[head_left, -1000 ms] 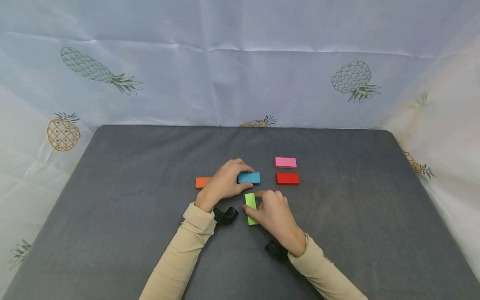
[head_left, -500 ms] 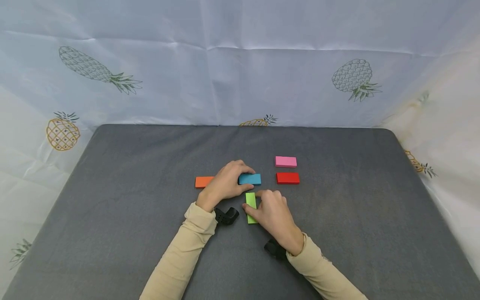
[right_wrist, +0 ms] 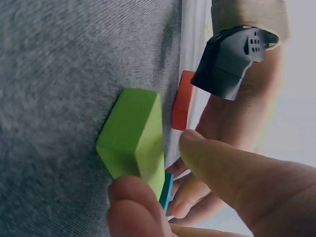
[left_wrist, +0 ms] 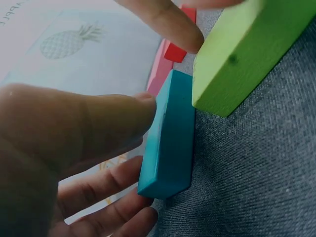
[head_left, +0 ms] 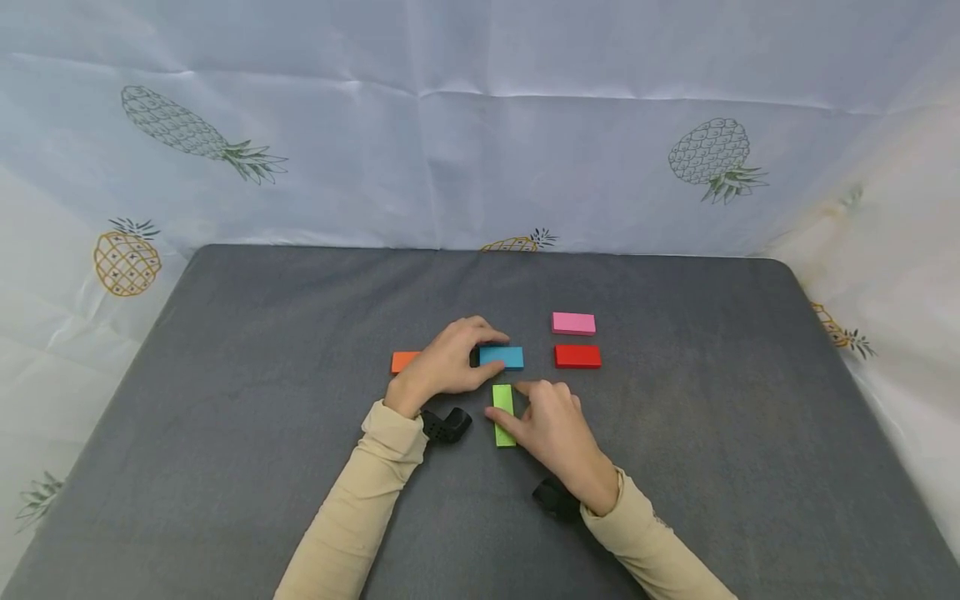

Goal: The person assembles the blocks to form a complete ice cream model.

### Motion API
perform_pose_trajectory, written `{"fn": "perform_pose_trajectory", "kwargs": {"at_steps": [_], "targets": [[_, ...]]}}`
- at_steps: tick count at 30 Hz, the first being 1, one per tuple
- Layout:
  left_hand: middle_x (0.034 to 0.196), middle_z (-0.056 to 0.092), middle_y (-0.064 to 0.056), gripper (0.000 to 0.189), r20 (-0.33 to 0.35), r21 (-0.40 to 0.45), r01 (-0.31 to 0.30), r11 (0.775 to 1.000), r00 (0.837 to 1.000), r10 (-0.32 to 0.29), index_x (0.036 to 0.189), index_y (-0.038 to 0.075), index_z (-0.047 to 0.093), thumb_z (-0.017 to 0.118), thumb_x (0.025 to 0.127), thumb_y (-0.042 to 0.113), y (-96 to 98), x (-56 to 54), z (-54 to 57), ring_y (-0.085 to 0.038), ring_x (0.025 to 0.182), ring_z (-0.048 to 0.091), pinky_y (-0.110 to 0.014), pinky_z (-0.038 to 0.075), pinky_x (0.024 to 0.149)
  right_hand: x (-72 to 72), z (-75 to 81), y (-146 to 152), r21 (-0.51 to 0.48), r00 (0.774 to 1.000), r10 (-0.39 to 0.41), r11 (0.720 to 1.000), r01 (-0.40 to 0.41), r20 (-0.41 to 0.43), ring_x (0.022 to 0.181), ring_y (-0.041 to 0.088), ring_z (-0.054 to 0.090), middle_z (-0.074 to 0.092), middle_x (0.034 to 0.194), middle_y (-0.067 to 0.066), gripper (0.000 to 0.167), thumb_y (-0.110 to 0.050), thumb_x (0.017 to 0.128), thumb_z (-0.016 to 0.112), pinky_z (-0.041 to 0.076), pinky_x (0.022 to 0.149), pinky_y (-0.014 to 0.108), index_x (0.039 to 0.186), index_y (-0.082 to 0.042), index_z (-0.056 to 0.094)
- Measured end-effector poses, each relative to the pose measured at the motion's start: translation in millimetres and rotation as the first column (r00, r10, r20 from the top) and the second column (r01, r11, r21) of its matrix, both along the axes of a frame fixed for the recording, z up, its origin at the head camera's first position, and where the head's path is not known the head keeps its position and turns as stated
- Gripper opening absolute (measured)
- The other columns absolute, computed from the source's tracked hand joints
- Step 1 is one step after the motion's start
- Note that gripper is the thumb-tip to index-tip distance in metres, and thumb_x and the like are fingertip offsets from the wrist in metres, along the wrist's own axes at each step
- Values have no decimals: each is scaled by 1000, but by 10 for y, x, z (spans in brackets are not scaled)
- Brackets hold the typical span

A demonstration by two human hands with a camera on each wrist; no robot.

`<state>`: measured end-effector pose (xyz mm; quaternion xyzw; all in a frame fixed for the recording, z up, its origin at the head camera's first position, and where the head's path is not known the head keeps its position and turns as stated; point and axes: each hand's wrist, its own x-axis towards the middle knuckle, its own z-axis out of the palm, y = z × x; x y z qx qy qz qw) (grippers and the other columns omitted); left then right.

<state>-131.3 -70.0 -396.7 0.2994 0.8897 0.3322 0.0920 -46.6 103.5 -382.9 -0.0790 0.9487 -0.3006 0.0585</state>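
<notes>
A blue block (head_left: pixel 501 357) lies flat on the dark cloth, with my left hand (head_left: pixel 447 358) around its left end. In the left wrist view the thumb overlaps the blue block's (left_wrist: pixel 173 138) upper edge, the other fingers beyond it. Just nearer to me lies a light green block (head_left: pixel 503 396), its long side pointing toward me. My right hand (head_left: pixel 558 425) stands over its right side with thumb and index finger parted. In the right wrist view that thumb is apart from the green block (right_wrist: pixel 129 123), while a fingertip overlaps its near end.
A pink block (head_left: pixel 573 323) and a red block (head_left: pixel 577 357) lie one behind the other to the right. An orange block (head_left: pixel 403 362) is partly covered by my left hand. Behind the grey table (head_left: pixel 675 500) hangs a pineapple-print curtain (head_left: pixel 330 167).
The blue block shifts slightly nearer between the first two frames, then stays put. By now my left hand has eased left and my right index finger has moved off the green block's side.
</notes>
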Motion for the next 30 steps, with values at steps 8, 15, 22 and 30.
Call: {"fn": "perform_pose_trajectory", "kwargs": {"at_steps": [8,15,22,30], "targets": [[119,68,-13,31,-3,0,29,1000,1000,-29,128,5,71,67,98,14,-14,-13,-1,-26,106,63,-43,53,97,7,-5,-4,7,999,35,999,-35,40,38,6,40,38,44,-8,21,-21,84,86,33,47,23,95,-5,77],[117,69,-13,30,16,4,42,999,999,-42,126,4,72,68,98,13,-19,-15,-3,-26,105,64,-42,54,95,-17,-24,10,-16,999,39,999,-39,21,36,5,35,35,43,-9,17,-20,86,84,30,42,21,84,-7,73],[114,70,-12,29,33,15,60,998,998,-61,124,3,73,70,96,12,-26,-23,-3,-21,98,65,-35,55,89,-43,-55,18,-48,999,37,998,-36,14,35,3,32,34,44,-10,26,-20,86,84,24,41,17,73,-11,64],[113,71,-11,28,50,18,71,997,996,-72,122,4,74,70,96,12,-24,-34,-12,-19,95,64,-29,52,85,-46,-68,21,-59,999,36,998,-35,3,35,2,30,34,44,-10,19,-20,86,84,22,40,16,83,-7,71]]}}
